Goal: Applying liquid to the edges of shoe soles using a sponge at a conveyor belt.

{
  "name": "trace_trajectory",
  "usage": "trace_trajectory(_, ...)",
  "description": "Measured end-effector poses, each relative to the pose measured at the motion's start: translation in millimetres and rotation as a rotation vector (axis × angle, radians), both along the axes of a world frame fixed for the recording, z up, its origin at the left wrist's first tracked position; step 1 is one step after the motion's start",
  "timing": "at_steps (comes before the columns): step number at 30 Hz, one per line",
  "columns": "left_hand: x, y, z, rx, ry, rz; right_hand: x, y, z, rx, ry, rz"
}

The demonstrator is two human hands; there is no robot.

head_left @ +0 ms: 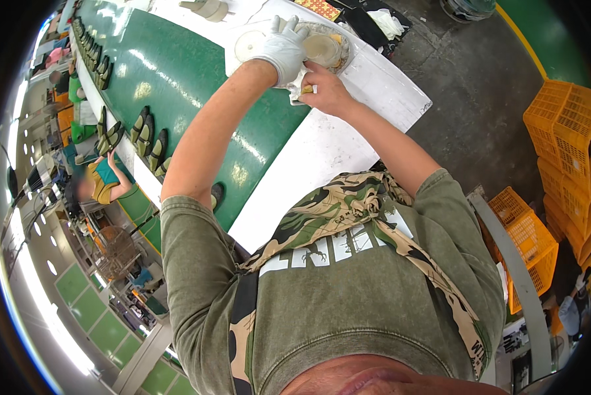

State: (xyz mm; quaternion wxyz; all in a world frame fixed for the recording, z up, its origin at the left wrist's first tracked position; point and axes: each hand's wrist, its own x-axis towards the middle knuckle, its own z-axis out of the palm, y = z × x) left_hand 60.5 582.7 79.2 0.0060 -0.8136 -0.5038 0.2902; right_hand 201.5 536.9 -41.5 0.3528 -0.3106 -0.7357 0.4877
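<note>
We find the gloved left hand (283, 54), fingers spread, between 2 round containers (248, 46); its grip we cannot tell. Just beside it, the right hand (327, 94) pinches a small yellowish item (308, 89).

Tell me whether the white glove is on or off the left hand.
On: the white glove covers the left hand down to the wrist, where the bare forearm begins.
</note>
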Motion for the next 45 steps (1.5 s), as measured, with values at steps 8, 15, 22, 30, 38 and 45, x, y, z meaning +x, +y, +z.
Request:
trace_trajectory(8, 10.5, -0.1, -4.2, -0.015, 0.065, 0.032, -5.0, 8.1, -8.3, -0.286, 0.073, 0.124)
trace_trajectory(15, 5.4, -5.2, -9.8, -0.011, 0.047, 0.052, 4.7, 9.2, 2.3, -0.362, 0.044, 0.145)
trace_trajectory(22, 3.3, -4.1, -8.5, 0.009, 0.082, 0.017, 19.0, 11.7, 2.6, -0.008, -0.057, -0.159)
trace_trajectory(30, 5.0, -0.5, -2.8, -0.065, 0.081, 0.042, 10.5, -3.1, -0.5, -0.039, -0.138, -0.011)
trace_trajectory(38, 6.2, -0.5, -6.1, -0.040, 0.057, 0.077, 0.8, -15.9, -5.7, 0.091, -0.161, -0.042)
trace_trajectory(45, 10.5, 1.9, -2.2, -0.077, 0.066, 0.118, -2.0, -4.8, -12.5, 0.006, -0.176, 0.029)
